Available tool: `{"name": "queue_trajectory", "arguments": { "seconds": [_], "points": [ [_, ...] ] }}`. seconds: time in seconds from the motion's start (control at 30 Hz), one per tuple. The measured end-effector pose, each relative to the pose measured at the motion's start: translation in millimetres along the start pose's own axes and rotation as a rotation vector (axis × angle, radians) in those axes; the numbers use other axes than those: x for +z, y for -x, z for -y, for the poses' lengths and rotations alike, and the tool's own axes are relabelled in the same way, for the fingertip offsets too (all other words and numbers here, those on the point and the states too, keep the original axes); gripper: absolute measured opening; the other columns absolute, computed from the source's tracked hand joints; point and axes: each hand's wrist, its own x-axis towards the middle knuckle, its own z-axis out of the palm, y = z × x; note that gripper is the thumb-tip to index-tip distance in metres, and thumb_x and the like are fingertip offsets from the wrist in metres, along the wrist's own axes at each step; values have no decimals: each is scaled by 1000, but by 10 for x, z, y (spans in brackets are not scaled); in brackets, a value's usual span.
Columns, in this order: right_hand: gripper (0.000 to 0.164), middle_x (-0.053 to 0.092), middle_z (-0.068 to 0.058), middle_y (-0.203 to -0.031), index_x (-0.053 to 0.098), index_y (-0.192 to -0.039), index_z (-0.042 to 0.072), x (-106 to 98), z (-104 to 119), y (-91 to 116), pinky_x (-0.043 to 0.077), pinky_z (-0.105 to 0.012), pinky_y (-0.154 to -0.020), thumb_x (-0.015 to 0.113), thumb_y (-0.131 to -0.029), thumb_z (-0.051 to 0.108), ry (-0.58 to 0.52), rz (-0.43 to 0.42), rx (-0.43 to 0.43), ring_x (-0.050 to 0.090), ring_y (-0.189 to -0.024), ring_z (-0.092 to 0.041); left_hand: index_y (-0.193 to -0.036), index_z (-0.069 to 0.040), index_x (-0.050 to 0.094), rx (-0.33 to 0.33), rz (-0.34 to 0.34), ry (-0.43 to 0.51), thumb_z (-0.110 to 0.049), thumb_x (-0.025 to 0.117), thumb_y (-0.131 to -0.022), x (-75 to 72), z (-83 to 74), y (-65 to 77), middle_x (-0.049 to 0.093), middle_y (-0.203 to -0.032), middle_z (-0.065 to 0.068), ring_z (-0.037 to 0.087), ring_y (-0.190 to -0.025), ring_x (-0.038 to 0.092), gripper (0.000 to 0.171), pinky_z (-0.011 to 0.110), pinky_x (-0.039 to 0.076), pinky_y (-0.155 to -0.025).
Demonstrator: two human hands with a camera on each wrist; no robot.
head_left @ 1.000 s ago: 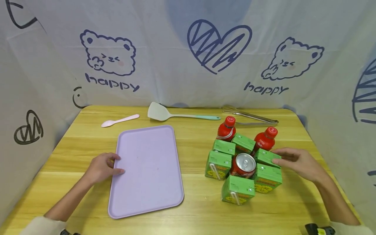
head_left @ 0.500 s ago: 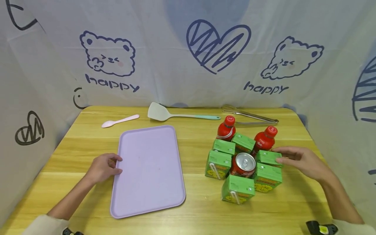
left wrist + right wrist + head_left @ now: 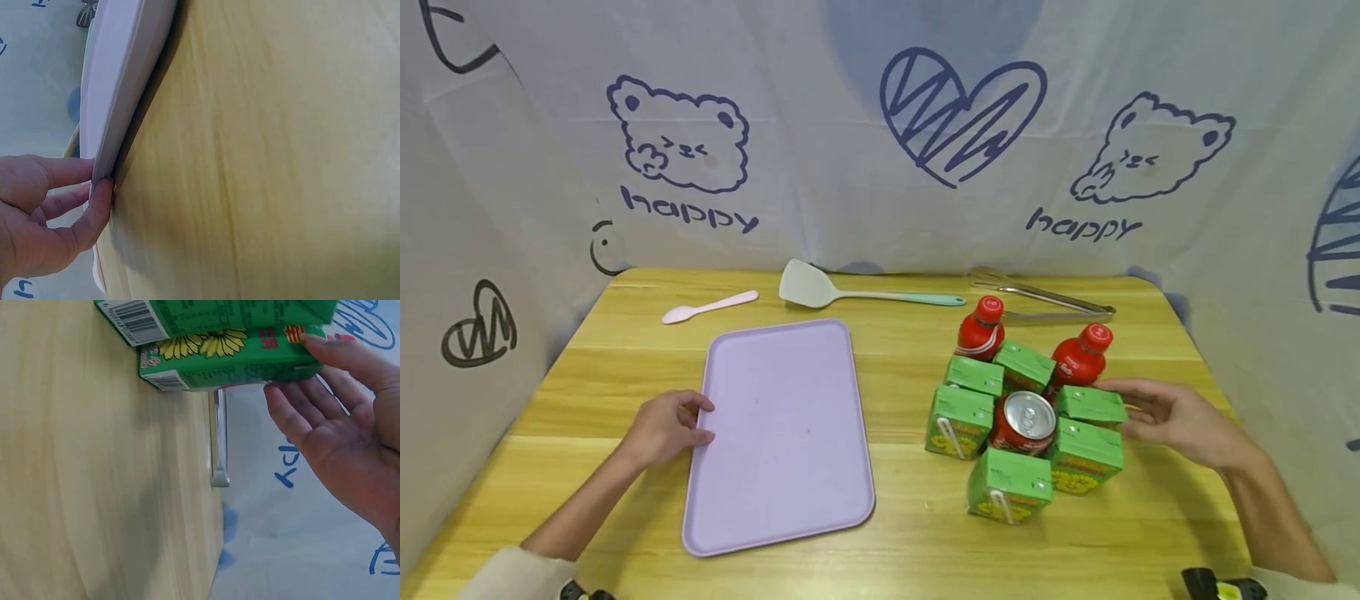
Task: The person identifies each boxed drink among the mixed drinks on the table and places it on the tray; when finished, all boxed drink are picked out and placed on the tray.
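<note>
My left hand [image 3: 664, 429] pinches the left rim of a lilac tray [image 3: 786, 433] lying on the table. In the left wrist view, thumb and fingertips meet on the tray's edge [image 3: 128, 81]. My right hand [image 3: 1180, 421] holds the right end of a green drink carton [image 3: 1092, 405] with yellow flowers on it. Its thumb and fingers lie at the carton's sides near the top, as the right wrist view shows. Several more green cartons [image 3: 1009, 483] stand upright around a red soda can [image 3: 1028, 417]. Two red-capped bottles [image 3: 981, 329] stand behind them.
Along the table's back edge lie a pink spoon [image 3: 711, 307], a white spatula [image 3: 808, 285] with a mint handle, and metal tongs [image 3: 1052, 297]. A white cloth [image 3: 820, 167] with drawn bears and hearts hangs behind and at both sides of the wooden table [image 3: 910, 550].
The tray has slid slightly right with my left hand. The carton at my right hand has turned and shifted a little right; my right thumb has moved from its top to its side.
</note>
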Motion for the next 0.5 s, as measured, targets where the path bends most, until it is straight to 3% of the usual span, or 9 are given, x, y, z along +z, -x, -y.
{"name": "queue_trajectory", "arguments": {
  "seconds": [0.27,0.5],
  "points": [
    [43,57,25,-119,51,-127,-5,152,14,-5,50,-15,-82,64,-87,2,188,-174,61,57,-106,10,-103,3,63,3,2,14,-6,76,-73,-10,19,9,59,-71,5,15,-65,51,34,25,42,-54],
    [43,56,26,-119,50,-128,-6,193,19,14,52,-16,-80,63,-87,3,183,-217,73,60,-103,7,-103,4,63,-1,6,29,-5,76,-73,-10,32,6,59,-71,5,15,-64,51,34,25,42,-54]
  ]
}}
